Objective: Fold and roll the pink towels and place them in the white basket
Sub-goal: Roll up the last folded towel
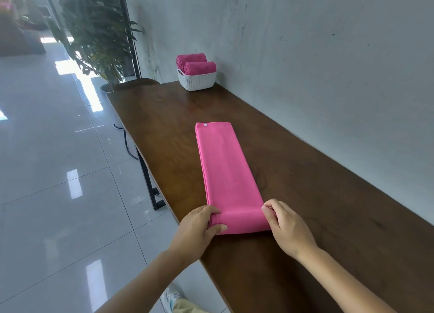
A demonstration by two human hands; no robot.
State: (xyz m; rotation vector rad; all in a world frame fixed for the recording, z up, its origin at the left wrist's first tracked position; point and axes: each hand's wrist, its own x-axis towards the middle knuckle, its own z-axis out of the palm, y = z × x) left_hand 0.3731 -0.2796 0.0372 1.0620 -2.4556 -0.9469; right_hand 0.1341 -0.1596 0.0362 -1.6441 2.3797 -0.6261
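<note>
1. Flat along the bench (328,207) middle: pink towel (225,167), near end rolled.
2. Pinching the roll's ends: left hand (199,228) grip, right hand (287,228) grip.
3. At far bench corner: white basket (197,81) holding two rolled towels (199,66).

Both arms forward.
My left hand (199,226) and right hand (285,228) pinch the towel (227,172) at its rolled ends, fingers curled.

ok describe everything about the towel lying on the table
The towel is bright pink, smooth cloth folded into a long narrow strip lying flat on the brown table, a small white stud at its far left corner. Its near end is rolled up; the left hand and right hand grip that roll at either end.
</note>
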